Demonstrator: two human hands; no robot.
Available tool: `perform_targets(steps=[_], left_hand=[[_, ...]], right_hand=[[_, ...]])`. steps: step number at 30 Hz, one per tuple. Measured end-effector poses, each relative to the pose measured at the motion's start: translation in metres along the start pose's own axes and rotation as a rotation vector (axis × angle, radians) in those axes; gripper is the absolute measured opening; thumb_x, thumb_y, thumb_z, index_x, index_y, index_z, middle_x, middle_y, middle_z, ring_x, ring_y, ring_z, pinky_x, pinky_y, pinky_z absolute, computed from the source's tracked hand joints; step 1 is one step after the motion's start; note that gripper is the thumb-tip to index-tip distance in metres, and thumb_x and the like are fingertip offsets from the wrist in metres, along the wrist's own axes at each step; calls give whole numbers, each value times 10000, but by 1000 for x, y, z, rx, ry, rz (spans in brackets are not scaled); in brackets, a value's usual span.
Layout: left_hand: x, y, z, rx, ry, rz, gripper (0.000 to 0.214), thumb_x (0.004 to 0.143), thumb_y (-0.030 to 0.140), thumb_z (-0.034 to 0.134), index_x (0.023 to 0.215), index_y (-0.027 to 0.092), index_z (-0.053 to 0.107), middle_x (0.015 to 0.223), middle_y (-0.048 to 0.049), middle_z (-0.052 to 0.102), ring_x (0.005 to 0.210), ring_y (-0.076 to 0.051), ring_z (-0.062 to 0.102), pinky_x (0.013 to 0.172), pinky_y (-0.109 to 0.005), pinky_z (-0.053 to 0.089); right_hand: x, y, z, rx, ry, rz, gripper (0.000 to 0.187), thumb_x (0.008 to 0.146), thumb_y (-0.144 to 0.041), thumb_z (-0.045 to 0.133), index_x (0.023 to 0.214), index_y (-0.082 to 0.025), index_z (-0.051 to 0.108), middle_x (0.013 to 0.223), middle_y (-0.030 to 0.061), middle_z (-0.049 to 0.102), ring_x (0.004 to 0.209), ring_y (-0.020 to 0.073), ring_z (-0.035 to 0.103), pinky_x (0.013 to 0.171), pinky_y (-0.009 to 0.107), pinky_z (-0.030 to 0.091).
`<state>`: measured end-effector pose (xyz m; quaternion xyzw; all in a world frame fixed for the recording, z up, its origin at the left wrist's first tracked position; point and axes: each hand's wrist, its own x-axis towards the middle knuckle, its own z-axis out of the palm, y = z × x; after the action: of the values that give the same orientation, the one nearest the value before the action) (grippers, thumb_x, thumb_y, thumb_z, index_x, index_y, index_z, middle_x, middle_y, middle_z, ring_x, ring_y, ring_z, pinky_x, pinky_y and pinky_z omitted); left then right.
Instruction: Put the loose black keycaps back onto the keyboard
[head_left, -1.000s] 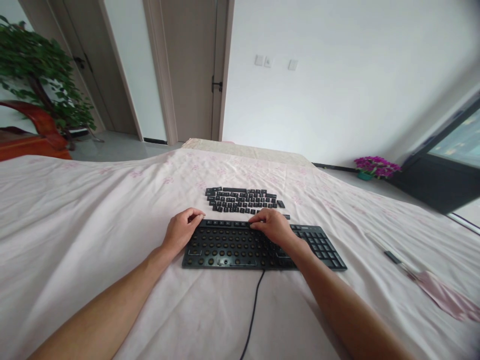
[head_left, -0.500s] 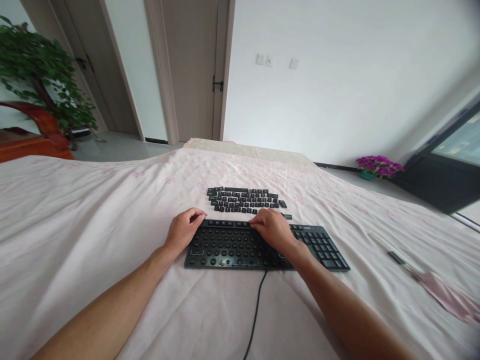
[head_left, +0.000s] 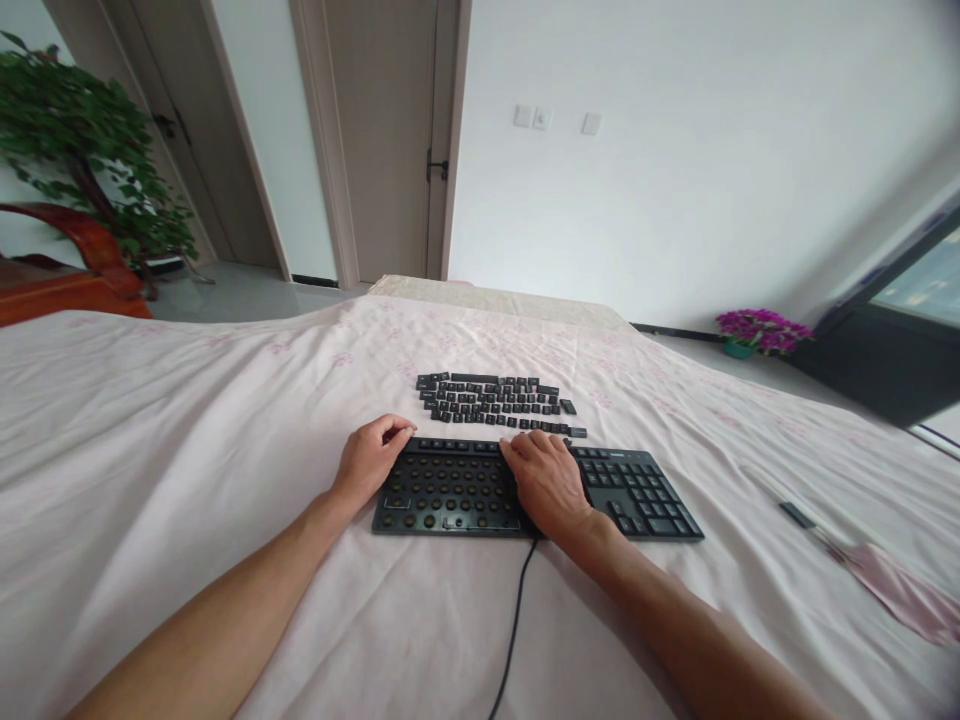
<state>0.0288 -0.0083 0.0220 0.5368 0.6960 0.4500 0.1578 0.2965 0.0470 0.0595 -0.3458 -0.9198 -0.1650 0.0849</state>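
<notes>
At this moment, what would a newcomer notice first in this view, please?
Probably the black keyboard on the pale sheet, its left part bare below the top row of keys, with the right hand over its middle. Just beyond it, loose keycaps lie in rough rows. Magenta flowers at the far right also stand out.

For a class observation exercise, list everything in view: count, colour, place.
Keyboard: one, black, centre
Loose keycaps: many, black, beyond keyboard
Cable: one, black, near side
Cloth: one, pale pink, foreground
Fabric item: one, pink, right
Flowers: one bunch, magenta, right
Plant: one, green, left
Wooden furniture: one, reddish, left
Doors: two, taupe, back left
Wall: one, white, back
Wall plates: three, white, top
Panel: one, dark, far right
Left hand: one, bare, keyboard's far left corner
Right hand: one, bare, over keyboard
</notes>
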Motion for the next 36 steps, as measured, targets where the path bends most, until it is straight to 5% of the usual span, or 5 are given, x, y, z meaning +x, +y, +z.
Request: perform_targets(steps=[9, 18, 36], left_hand=[[1, 0, 0, -6, 4, 2, 255, 828, 413, 535, 871, 238, 715, 920, -1, 747, 843, -191, 666, 788, -277, 480], [0, 1, 0, -10, -11, -6, 248, 840, 414, 530, 870, 234, 699, 887, 2, 737, 826, -187, 663, 767, -275, 474], [1, 2, -1, 1, -6, 9, 260, 839, 417, 522, 873, 236, 706, 909, -3, 743, 834, -192, 665, 783, -283, 482]], right_hand=[[-5, -1, 2, 69, 45, 14, 324, 906, -134, 474, 1183, -184, 636, 992, 94, 674, 914, 233, 520, 785, 366, 339], [14, 14, 1, 330, 19, 120, 260, 932, -171, 477, 897, -228, 728, 913, 24, 694, 867, 153, 598, 800, 250, 411], [19, 17, 3, 338, 3, 150, 240, 909, -173, 502, 879, -235, 732, 906, 17, 718, 888, 156, 633, 769, 237, 427]])
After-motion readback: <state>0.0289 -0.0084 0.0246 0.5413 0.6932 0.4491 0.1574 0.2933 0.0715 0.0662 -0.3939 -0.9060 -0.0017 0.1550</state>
